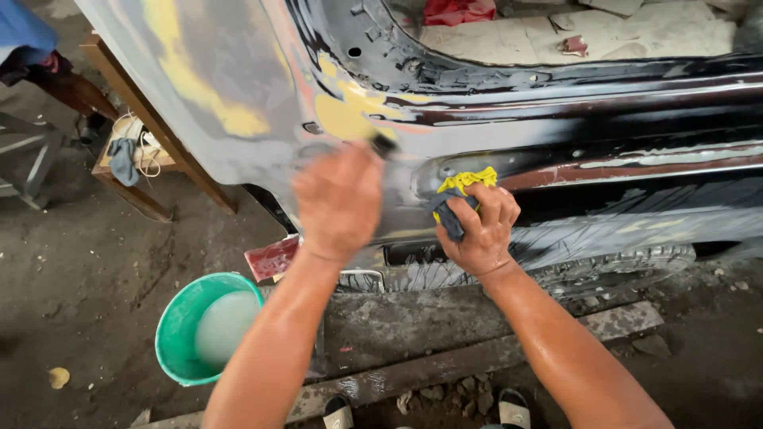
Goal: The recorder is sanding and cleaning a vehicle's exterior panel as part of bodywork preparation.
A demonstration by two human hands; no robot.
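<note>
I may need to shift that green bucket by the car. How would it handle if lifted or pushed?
The green bucket holds cloudy liquid, so it is probably heavy for its size and apt to slosh. It stands upright on rough, dirty ground, so a push would likely drag or tip it rather than slide it.

The ground is a dark dirt floor (87, 270), stained and uneven. A green bucket (171, 342) of cloudy water stands on it, just beside a rough concrete strip (445, 365) that runs along under the car. Small stones (433, 395) lie scattered near that strip, and a pale scrap (58, 376) sits on the dirt left of the bucket. Farther back a low wooden stand (151, 171) rests on the floor with a grey cloth (124, 159) and a coil of cord (145, 151) on top. A tyre (612, 266) meets the ground by the strip.
</note>
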